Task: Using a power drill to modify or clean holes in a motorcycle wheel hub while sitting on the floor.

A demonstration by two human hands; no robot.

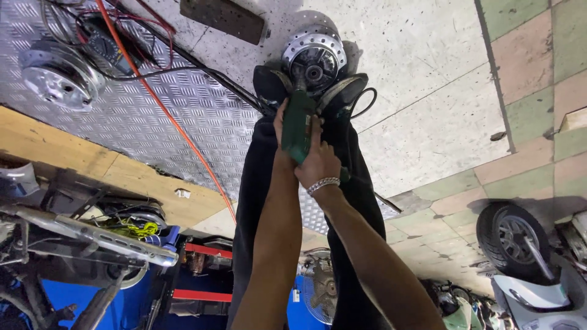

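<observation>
Hands first: both grip a green power tool (298,125) that points down at a round metal wheel hub (314,56) lying on the concrete floor (422,91). The left hand (280,119) is closed around the tool's body on its left side, thumb and fingers wrapped over the green casing. The right hand (318,160) is closed on the rear of the same tool, just behind the left, and wears a silver chain bracelet (323,183) at the wrist. The tool's front end touches or nearly touches the hub; which of the two cannot be told. The hub sits between the person's two dark shoes (342,91), which press in on it from either side, with dark trouser legs (257,183) running back toward the camera.

A black cord (365,101) loops out beside the right shoe. Well apart to the left, a second shiny hub (58,73) rests on a ribbed metal tread plate (153,116), with an orange cable (165,110) running across the plate and black wires beside it. A wooden plank (73,159) borders that plate. Near the right edge of the floor, on pink and green tiles (526,61), stands a scooter wheel (512,235) with white bodywork.
</observation>
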